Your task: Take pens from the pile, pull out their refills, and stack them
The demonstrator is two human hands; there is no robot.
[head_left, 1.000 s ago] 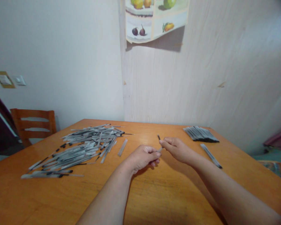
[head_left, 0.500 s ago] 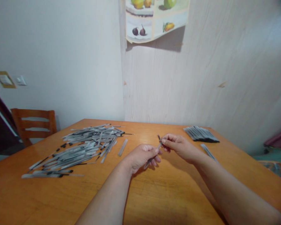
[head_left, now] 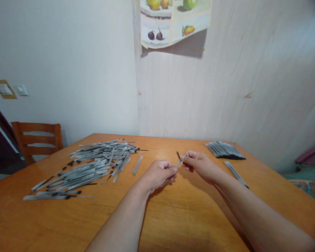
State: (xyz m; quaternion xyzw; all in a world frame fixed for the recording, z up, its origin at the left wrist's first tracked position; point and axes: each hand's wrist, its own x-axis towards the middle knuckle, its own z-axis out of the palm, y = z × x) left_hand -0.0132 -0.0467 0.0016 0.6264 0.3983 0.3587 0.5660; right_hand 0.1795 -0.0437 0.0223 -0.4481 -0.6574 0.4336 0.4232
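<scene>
Over the middle of the table my left hand [head_left: 161,175] is closed on a slim translucent pen barrel [head_left: 177,163]. My right hand [head_left: 196,162] pinches at the far end of that barrel, its fingertips close to those of the left. A thin dark piece [head_left: 178,154], perhaps a pen refill, sticks up beyond the right fingertips. My fingers cover the spot where barrel and dark piece come together, so I cannot tell whether one is inside the other. A loose clear strip-like barrel [head_left: 138,165] lies to the left of my left hand.
Pen barrels, dark caps and thin refills form a messy heap [head_left: 105,150] on the wooden table [head_left: 173,224] at the left. Several pens lie side by side in a row [head_left: 223,149] at the back right. One pen [head_left: 236,174] lies nearer my right forearm. A chair [head_left: 39,138] stands far left.
My left hand has turned slightly, and the dark end that showed below its fingers is now hidden. The right hand has barely moved. More of the thin dark piece shows above its fingertips.
</scene>
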